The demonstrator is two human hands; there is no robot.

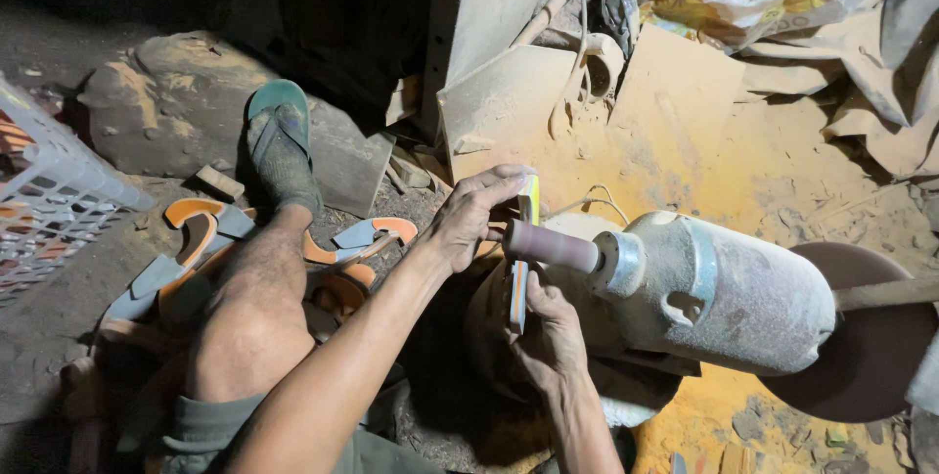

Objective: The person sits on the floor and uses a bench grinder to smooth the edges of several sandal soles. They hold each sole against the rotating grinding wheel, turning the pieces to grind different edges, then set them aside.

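Against the sanding drum of a dusty motor, a thin yellow-and-orange sole stands on edge, pressed to the drum's tip. The left hand pinches its top end, fingers curled over it; the right hand grips its lower end from beneath. Left of the hands, cut orange and grey pieces lie by the person's foot, near a white crate.
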